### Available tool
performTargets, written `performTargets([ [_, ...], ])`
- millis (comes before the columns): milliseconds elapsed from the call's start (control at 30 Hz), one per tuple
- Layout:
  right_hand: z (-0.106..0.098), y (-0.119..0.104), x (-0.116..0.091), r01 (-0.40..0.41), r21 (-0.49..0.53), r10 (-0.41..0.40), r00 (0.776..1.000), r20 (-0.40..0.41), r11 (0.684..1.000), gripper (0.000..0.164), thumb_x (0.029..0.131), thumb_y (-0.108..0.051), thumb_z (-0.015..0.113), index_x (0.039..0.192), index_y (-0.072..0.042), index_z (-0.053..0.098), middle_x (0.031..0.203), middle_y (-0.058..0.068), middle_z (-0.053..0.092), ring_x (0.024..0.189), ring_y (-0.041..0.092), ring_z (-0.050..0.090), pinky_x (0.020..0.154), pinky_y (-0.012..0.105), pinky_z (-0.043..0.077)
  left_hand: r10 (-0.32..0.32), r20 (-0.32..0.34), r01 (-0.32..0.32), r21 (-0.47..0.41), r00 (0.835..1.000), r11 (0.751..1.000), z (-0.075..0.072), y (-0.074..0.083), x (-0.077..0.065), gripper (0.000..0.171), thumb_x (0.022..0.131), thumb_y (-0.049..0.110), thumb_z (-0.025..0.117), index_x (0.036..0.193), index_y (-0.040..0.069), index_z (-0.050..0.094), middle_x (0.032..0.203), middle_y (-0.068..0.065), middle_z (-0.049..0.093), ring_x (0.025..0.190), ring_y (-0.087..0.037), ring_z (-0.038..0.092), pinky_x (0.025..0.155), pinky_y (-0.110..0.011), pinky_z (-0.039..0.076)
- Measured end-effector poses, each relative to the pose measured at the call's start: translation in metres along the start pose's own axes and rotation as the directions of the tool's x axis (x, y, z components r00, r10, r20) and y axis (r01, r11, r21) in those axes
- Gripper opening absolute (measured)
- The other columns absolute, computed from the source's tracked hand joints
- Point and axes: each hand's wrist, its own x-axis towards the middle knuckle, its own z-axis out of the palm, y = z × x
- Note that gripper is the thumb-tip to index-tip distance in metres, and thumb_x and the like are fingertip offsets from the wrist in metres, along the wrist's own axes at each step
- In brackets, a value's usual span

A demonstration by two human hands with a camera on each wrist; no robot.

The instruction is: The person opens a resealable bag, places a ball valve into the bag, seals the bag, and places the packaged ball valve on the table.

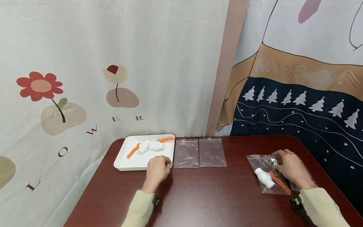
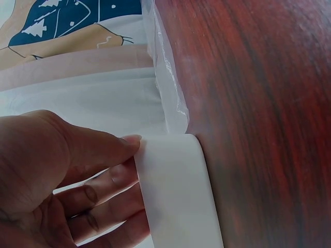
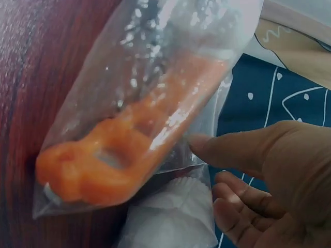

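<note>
My left hand (image 1: 158,171) is at the front right corner of a white tray (image 1: 133,168). In the left wrist view the thumb touches the tray's rim, and the loosely bent fingers reach behind it. On the tray lie two white lumpy pieces (image 1: 157,145) and two long orange pieces (image 1: 133,150). At the right, my right hand (image 1: 292,168) is beside a clear plastic bag (image 1: 256,159) holding a white piece (image 1: 264,178) and an orange piece (image 3: 124,160) with a hole. Its thumb tip touches the bag, apart from the loosely curled fingers. Another bagged white piece (image 3: 170,214) lies beneath.
Two flat clear zip bags (image 1: 187,153) lie side by side just right of the tray, along the back of the dark red wooden table (image 1: 210,195). A printed curtain (image 1: 170,63) hangs right behind the table.
</note>
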Motion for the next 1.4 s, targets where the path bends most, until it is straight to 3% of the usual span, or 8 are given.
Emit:
performTargets([
  [133, 0.001, -0.003, -0.002, 0.001, -0.030, -0.001, 1.000, 0.006, 1.000, 0.038, 0.082, -0.007, 0.078, 0.114, 0.009, 0.066, 0.110, 0.034, 0.061, 0.095, 0.047, 0.060, 0.080, 0.065, 0.053, 0.000, 0.002, 0.000, -0.006, 1.000, 1.000, 0.001, 0.001, 0.000, 0.011, 0.076, 0.006, 0.076, 0.075, 0.017, 0.079, 0.072, 0.002, 0.074, 0.071, -0.028, 0.070, 0.059, -0.041, 0.052],
  [367, 0.001, -0.021, 0.000, 0.030, 0.042, -0.030, 1.000, 0.003, 0.999, 0.039, 0.088, -0.015, 0.073, 0.120, 0.006, 0.064, 0.124, 0.036, 0.056, 0.107, 0.051, 0.052, 0.079, 0.063, 0.049, -0.012, 0.000, 0.012, -0.009, 1.000, 1.000, 0.001, 0.001, 0.000, 0.011, 0.076, 0.007, 0.077, 0.076, 0.018, 0.079, 0.069, 0.004, 0.072, 0.070, -0.027, 0.069, 0.059, -0.041, 0.051],
  [933, 0.033, -0.076, 0.015, 0.207, 0.085, -0.210, 0.977, 0.035, 0.975, 0.055, 0.088, -0.031, 0.079, 0.136, -0.010, 0.062, 0.144, 0.023, 0.055, 0.129, 0.044, 0.048, 0.100, 0.068, 0.046, -0.039, 0.017, 0.039, -0.054, 0.999, 0.998, 0.001, -0.002, 0.004, 0.010, 0.079, 0.009, 0.078, 0.077, 0.019, 0.079, 0.064, 0.008, 0.070, 0.067, -0.021, 0.068, 0.058, -0.039, 0.050],
  [1400, 0.060, -0.126, 0.036, 0.267, 0.139, -0.280, 0.956, 0.092, 0.954, 0.067, 0.086, -0.034, 0.081, 0.145, -0.014, 0.057, 0.157, 0.020, 0.045, 0.140, 0.042, 0.042, 0.108, 0.068, 0.041, -0.048, 0.038, 0.050, -0.059, 0.998, 0.997, 0.001, -0.005, 0.001, 0.010, 0.079, 0.010, 0.077, 0.077, 0.019, 0.079, 0.065, 0.008, 0.071, 0.067, -0.019, 0.068, 0.059, -0.038, 0.050],
])
